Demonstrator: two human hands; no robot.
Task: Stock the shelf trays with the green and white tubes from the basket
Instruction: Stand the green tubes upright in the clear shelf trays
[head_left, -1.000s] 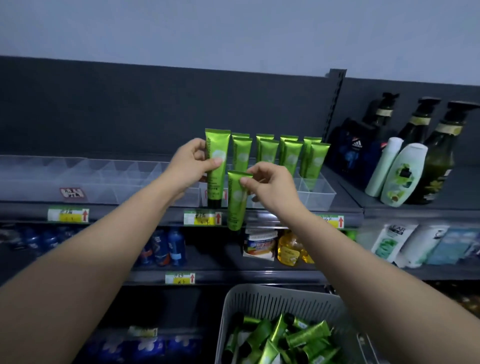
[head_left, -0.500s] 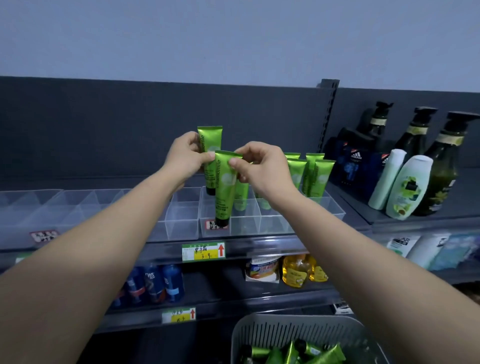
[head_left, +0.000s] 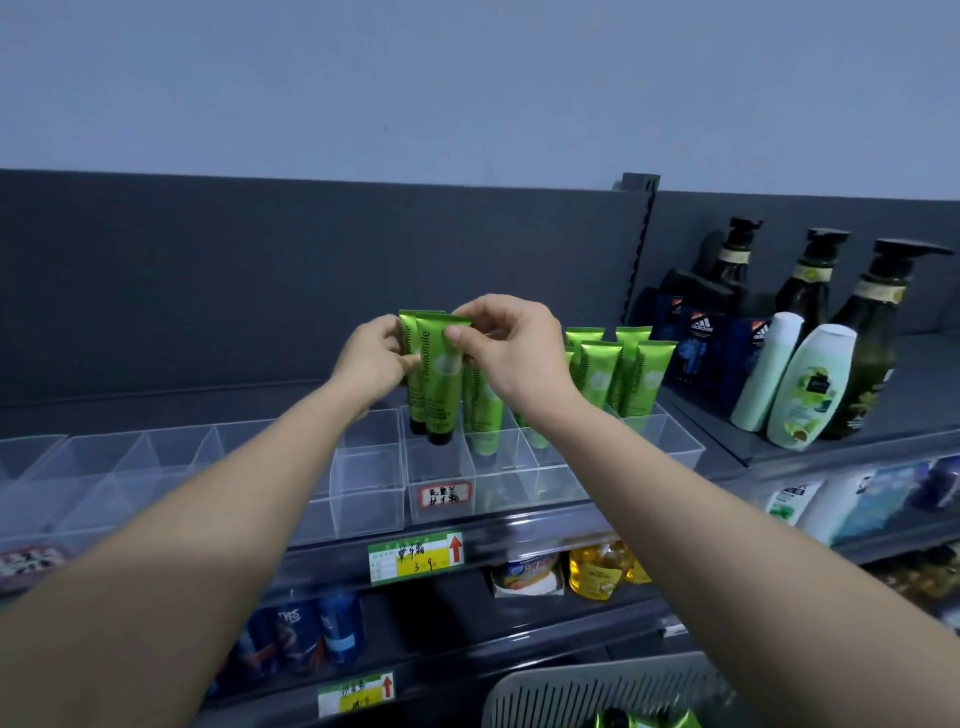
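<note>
Green tube (head_left: 440, 384), black cap down, "Chamomile".

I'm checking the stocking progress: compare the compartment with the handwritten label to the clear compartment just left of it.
The labelled compartment has two green tubes standing cap-down in it, held by the left hand and right hand; the compartment to its left holds nothing. The first carries a red-bordered handwritten tag on its front; the other's front is bare. Both are clear plastic, side by side on the same shelf.

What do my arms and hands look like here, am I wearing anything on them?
Both forearms are bare up to the frame edge: no sleeves show. The left hand and right hand carry no gloves, and no rings, watch or bracelets are visible.
</note>
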